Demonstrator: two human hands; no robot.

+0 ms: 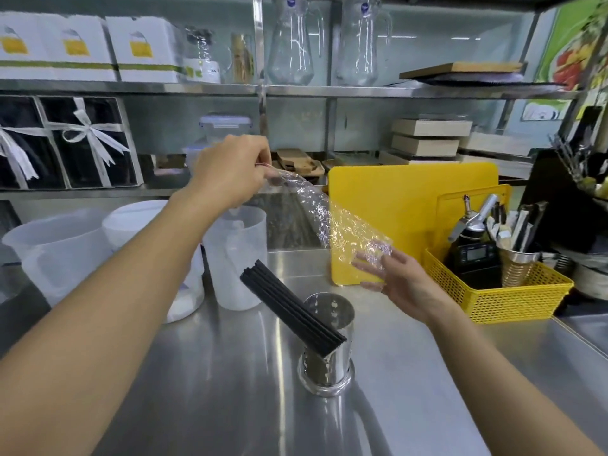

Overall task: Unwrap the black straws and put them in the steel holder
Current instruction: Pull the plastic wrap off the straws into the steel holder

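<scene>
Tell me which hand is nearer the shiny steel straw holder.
Right. The right hand hovers just above and to the right of the steel holder, gripping the clear plastic wrapper; the left hand is raised higher, up and left.

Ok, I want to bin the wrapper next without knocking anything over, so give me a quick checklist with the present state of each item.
1. Black straws in the steel holder: ok, leaning left.
2. Holder upright on the counter: ok.
3. Clear wrapper empty: ok, no straws seen inside.
4. Left hand grip on the wrapper's top: ok.
5. Right hand holds its lower end: ok.
6. Bin within reach: cannot tell.
</scene>
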